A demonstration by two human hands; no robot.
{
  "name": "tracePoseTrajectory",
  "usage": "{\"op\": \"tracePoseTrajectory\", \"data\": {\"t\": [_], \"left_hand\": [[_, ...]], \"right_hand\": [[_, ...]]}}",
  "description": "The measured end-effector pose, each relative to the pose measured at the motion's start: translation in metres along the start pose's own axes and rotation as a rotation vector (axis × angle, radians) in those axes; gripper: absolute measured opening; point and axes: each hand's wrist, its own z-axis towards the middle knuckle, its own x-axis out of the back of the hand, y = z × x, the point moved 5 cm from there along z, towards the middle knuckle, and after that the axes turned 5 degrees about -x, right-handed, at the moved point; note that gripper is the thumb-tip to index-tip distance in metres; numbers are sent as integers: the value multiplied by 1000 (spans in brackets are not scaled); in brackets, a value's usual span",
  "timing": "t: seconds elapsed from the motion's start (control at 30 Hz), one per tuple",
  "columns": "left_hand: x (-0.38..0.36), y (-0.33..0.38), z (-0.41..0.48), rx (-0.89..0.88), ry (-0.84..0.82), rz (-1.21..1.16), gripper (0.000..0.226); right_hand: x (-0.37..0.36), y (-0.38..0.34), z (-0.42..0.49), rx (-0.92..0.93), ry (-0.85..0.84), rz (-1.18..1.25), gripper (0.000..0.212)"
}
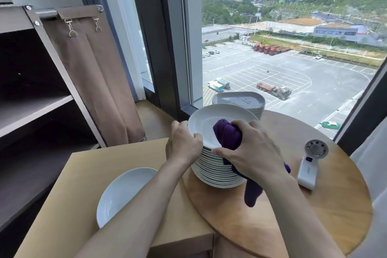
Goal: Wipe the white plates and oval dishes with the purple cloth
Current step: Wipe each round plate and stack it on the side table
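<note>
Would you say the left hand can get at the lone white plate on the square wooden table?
Probably yes: the lone white plate lies uncovered beneath that forearm, but the left hand grips the stack's top white plate.

Round wooden table (314, 205) at 3 o'clock, square wooden side table (73, 184) butted against it at 8 o'clock. White handheld fan (310, 165) lies flat on the round table near its 3 o'clock edge. Open shelf unit (31, 111) at 9 o'clock, brown curtain (94, 79) hung off its rail at 10, two metal clips (72, 27) dangling on it. Window (272, 48) from 12 to 2: car park outside, row of red trucks (270, 49), flatbed truck (274, 90), green car (330, 125).
</note>
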Motion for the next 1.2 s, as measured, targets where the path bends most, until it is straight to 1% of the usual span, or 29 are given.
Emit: {"op": "tracePoseTrajectory", "data": {"t": [0.07, 0.2, 0.33, 0.5, 0.8, 1.07, 1.2], "left_hand": [[0, 1, 3, 3, -14, 1, 29], [2, 4, 7, 12, -24, -15, 44], [1, 2, 9, 28, -2, -134, 39], [2, 1, 3, 35, 18, -287, 32], [14, 4, -6, 41, 76, -355, 51], [18, 12, -9, 26, 55, -412, 45], [22, 19, -8, 41, 59, -554, 43]], "right_hand": [[-1, -1, 0, 18, -29, -48, 70], [-2, -4, 0, 34, 28, -81, 59], [-3, -3, -2, 26, 56, -38, 53], [-4, -3, -3, 16, 72, -19, 52], [-4, -5, -4, -4, 95, 18, 50], [1, -7, -5, 4, 125, 45, 50], [5, -10, -6, 5, 138, 70, 50]]}}
